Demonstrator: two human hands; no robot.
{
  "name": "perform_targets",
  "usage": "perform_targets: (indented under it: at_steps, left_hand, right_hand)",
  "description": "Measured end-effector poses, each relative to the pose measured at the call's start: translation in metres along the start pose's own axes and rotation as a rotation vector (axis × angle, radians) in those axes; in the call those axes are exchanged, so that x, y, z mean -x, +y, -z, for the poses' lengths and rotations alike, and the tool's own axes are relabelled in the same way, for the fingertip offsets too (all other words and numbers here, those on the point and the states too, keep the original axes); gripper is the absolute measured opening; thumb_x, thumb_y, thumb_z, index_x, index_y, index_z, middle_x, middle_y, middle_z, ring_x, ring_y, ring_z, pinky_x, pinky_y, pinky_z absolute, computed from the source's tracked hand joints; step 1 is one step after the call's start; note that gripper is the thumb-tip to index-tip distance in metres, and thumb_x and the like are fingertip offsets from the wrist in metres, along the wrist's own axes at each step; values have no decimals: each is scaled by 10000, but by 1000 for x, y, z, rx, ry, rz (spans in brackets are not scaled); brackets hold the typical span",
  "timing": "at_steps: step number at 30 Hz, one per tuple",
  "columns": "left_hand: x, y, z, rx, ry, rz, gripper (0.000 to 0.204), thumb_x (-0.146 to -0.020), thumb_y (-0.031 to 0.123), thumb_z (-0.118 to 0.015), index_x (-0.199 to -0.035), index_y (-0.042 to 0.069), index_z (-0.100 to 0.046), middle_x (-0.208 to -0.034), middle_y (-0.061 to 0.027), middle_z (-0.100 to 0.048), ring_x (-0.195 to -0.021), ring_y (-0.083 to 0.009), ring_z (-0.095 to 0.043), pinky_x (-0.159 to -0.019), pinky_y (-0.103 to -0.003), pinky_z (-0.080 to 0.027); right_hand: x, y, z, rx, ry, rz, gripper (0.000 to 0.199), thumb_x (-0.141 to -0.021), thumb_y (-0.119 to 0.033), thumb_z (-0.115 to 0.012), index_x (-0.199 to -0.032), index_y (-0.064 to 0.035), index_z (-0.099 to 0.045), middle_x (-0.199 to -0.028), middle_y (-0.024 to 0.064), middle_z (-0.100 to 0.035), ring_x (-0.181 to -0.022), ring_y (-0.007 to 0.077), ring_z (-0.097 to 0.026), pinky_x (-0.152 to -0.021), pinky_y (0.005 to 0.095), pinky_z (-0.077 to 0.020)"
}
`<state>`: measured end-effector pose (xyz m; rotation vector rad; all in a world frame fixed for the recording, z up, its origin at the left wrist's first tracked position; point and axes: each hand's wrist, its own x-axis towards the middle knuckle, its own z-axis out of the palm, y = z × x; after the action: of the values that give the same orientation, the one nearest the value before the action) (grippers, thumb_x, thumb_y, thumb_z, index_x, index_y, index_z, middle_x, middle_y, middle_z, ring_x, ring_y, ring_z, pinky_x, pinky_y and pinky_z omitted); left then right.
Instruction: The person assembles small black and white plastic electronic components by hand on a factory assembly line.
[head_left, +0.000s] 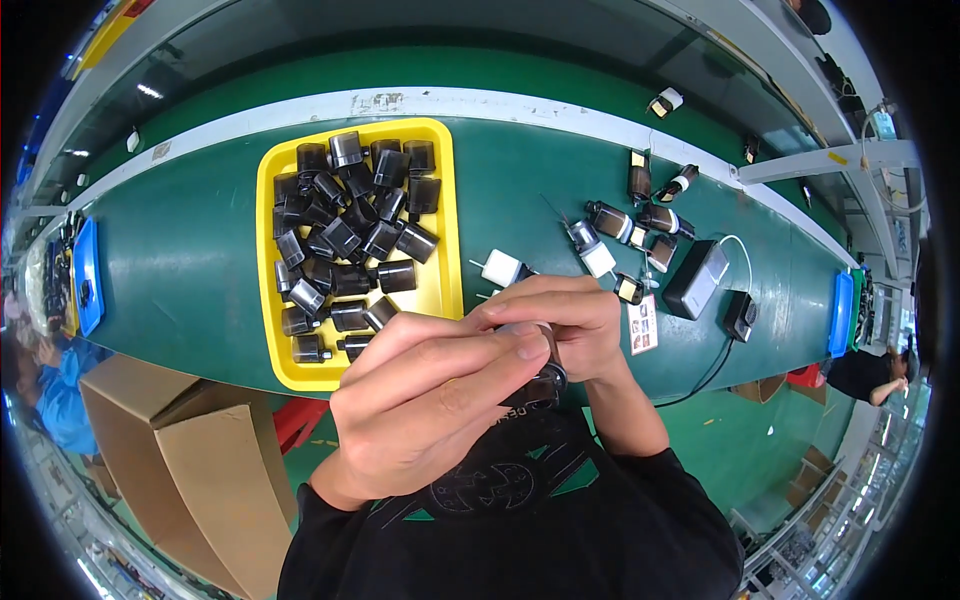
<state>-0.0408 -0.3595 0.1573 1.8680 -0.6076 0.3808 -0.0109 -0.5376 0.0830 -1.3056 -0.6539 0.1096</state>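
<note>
Just above the front of the bench, both hands come together around a dark, see-through cylindrical piece [546, 384]. My left hand [425, 390] grips its near side, with thumb and fingers pressed against it. My right hand [575, 325] closes around it from the far side, partly behind the left fingers. Most of the piece is covered by the fingers, so its upper end cannot be made out. On the bench behind my hands lies a white-and-black part [502, 268] with a thin pin. Left of them, a yellow tray [450, 220] holds many similar dark cylindrical cups [341, 236].
Several dark and white cylindrical units [612, 222] with wires lie to the right on the green bench [180, 270]. Near them are a black box [695, 280], a cabled adapter [739, 316] and a printed card [643, 325]. An open carton [215, 490] stands at lower left.
</note>
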Motion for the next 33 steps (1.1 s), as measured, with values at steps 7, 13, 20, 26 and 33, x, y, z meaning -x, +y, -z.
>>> perform_targets:
  at_steps: [7,13,20,26,33]
  left_hand:
    - [2,2,4,-30,-19,-19,514,-448,-135,-639,-944,-21,-707,-889,-126,-691,-782,-245,-612,-672,-302,-491]
    - [2,3,6,-48,-11,-9,523,-450,-74,-745,-966,12,-719,-925,-79,-685,-782,-202,-605,-643,-264,-488]
    - [1,3,9,-35,-26,1,533,-436,-70,-737,-964,-2,-713,-929,-83,-686,-771,-209,-608,-645,-272,-485]
    - [4,4,11,-40,-41,38,558,-430,-55,-740,-984,-8,-705,-936,-91,-685,-769,-208,-608,-643,-277,-481]
    - [3,-11,10,144,-47,173,519,-536,-66,-770,-1045,2,-686,-883,-85,-653,-724,-188,-581,-633,-268,-461]
  right_hand:
    - [-4,-9,-3,147,-6,2,396,-706,-79,-772,-1072,23,-660,-967,149,-678,-847,239,-670,-719,305,-530]
    - [-5,-13,-8,267,24,76,310,-781,-65,-705,-1071,32,-654,-881,162,-691,-765,241,-679,-653,286,-523]
    - [-6,-16,-7,345,14,84,319,-785,-65,-705,-1084,29,-650,-876,153,-691,-755,231,-674,-642,284,-524]
    - [-2,-27,-11,262,-23,-4,515,-675,-18,-759,-1169,12,-615,-952,141,-658,-851,238,-661,-712,296,-525]
    - [5,-17,-24,-177,179,-258,503,-691,-36,-789,-1160,11,-612,-931,101,-644,-862,169,-635,-715,261,-501]
